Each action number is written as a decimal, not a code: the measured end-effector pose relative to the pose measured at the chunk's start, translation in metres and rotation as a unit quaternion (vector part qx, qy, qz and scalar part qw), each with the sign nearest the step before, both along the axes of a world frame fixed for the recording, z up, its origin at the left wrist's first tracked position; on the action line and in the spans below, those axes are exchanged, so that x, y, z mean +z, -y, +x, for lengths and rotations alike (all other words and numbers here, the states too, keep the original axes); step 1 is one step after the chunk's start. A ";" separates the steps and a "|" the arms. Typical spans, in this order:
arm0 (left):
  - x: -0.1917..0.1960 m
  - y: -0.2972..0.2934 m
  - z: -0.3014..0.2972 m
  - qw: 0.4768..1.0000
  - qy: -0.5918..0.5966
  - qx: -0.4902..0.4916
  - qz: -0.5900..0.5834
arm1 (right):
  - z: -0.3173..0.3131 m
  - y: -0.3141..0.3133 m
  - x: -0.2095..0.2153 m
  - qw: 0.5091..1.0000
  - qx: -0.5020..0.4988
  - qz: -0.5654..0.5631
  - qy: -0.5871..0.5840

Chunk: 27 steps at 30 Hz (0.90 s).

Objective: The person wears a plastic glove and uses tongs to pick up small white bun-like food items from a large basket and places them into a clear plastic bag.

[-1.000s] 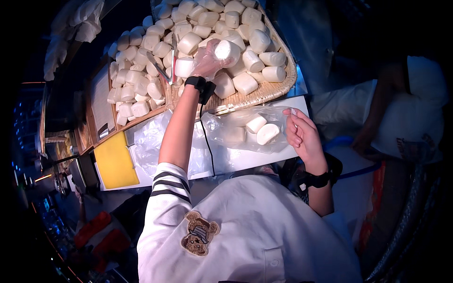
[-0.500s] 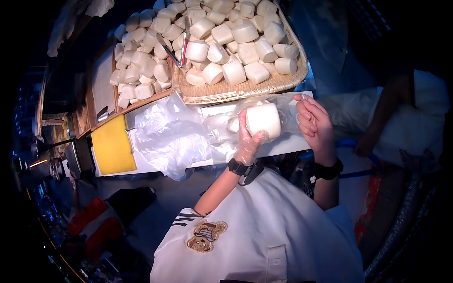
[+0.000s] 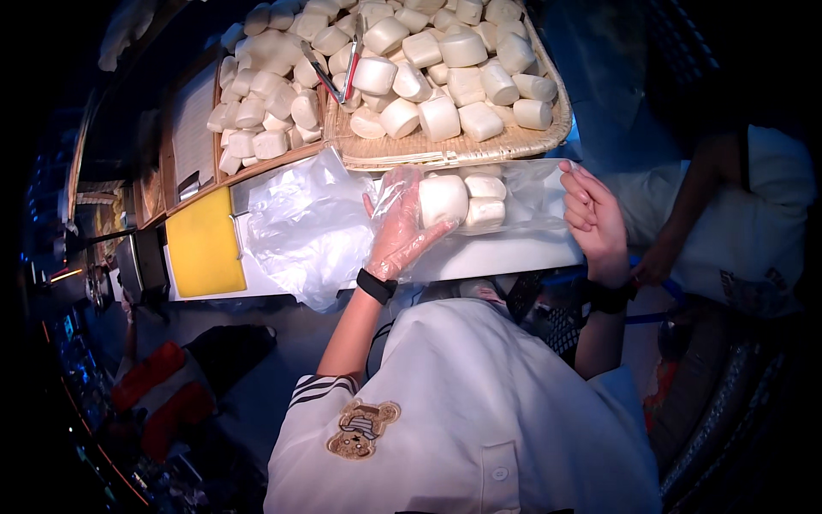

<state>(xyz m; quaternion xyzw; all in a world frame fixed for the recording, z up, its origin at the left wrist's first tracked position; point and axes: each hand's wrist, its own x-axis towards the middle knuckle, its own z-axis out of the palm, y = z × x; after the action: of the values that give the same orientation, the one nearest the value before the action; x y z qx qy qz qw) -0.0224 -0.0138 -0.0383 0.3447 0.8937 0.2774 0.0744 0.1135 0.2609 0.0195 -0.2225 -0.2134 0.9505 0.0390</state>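
Observation:
My left hand (image 3: 401,224), in a clear plastic glove, cups the left side of a white steamed bun (image 3: 443,202), thumb along its lower edge. Two more steamed buns (image 3: 485,212) lie one behind the other just right of it, inside a clear plastic bag (image 3: 535,195). My right hand (image 3: 591,206) is bare and curled, its thumb and forefinger pinching the bag's right edge. A heap of steamed buns (image 3: 462,49) fills a woven basket tray (image 3: 411,158) beyond my hands. Metal tongs with red on the handles (image 3: 347,86) lie on the heap.
Crumpled clear plastic bags (image 3: 304,227) lie left of my left hand, beside a folded yellow cloth (image 3: 204,244). Both rest along the white counter (image 3: 505,257). More buns sit in a wooden-edged section at the left. Another person's arm (image 3: 689,206) is at the right.
My left hand has moved left and turned, its bun now lower beside the others. Two buns in the bag have come into view. My right hand has shifted slightly right, still pinching the bag.

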 end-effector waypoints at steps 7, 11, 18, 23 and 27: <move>0.052 -0.005 -0.013 0.996 -0.056 -0.029 -0.063 | 0.013 -0.008 0.003 0.983 -0.011 0.173 0.068; 0.053 -0.007 -0.026 0.972 -0.169 -0.049 -0.154 | 0.016 0.003 -0.025 0.953 -0.035 0.266 0.138; 0.096 -0.029 -0.080 0.946 0.151 -0.044 -0.283 | 0.012 0.012 -0.009 0.969 -0.085 0.211 0.092; 0.038 -0.077 -0.149 0.974 -0.080 -0.178 -0.115 | 0.011 0.016 0.000 0.973 -0.069 0.206 0.072; -0.031 -0.095 -0.229 0.894 -0.332 -0.220 -0.206 | 0.007 0.019 0.006 0.977 -0.075 0.191 0.066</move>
<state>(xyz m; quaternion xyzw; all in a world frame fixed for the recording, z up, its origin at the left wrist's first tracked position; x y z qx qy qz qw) -0.2510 0.0809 -0.0690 0.5817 0.8046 -0.0673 -0.0980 0.1200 0.2419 0.0254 -0.2889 -0.3755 0.8699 0.1371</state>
